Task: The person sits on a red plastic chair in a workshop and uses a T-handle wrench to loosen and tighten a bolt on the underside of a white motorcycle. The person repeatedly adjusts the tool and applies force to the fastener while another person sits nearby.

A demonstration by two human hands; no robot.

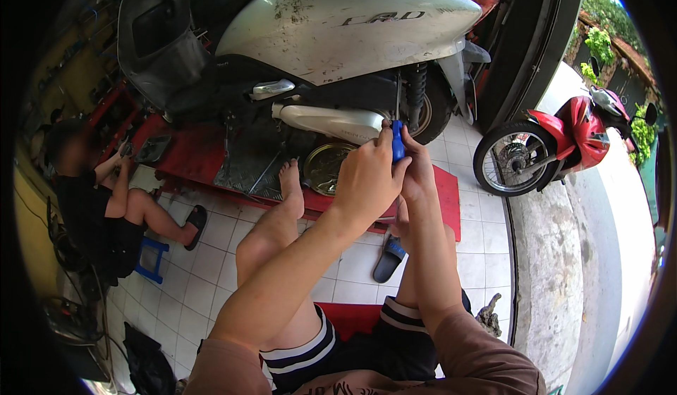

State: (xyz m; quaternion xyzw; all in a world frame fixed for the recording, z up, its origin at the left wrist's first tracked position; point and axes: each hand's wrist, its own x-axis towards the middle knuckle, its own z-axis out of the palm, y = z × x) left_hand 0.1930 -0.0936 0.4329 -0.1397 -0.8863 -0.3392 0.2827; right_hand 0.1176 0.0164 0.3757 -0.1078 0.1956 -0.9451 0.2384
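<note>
A screwdriver with a blue handle (398, 140) points away from me, its thin shaft rising toward the rear of a silver scooter (331, 32). My left hand (365, 178) is closed against the left side of the handle, thumb and fingers around it. From the other side my right hand (419, 169) closes on the same handle, some of its fingers hidden behind it. The shaft's tip lies near the scooter's black lower side, beside the shock absorber (417, 88); whether it touches anything I cannot tell. Below the body sits a silver engine-side cover (331, 122).
The scooter stands on a red lift platform (446, 198) bearing a round metal pan (326, 169). A slide sandal (389, 260) lies on the tiled floor. At left another person (95, 201) sits on a blue stool (151, 260), handling something small. A red motorbike (564, 138) stands right.
</note>
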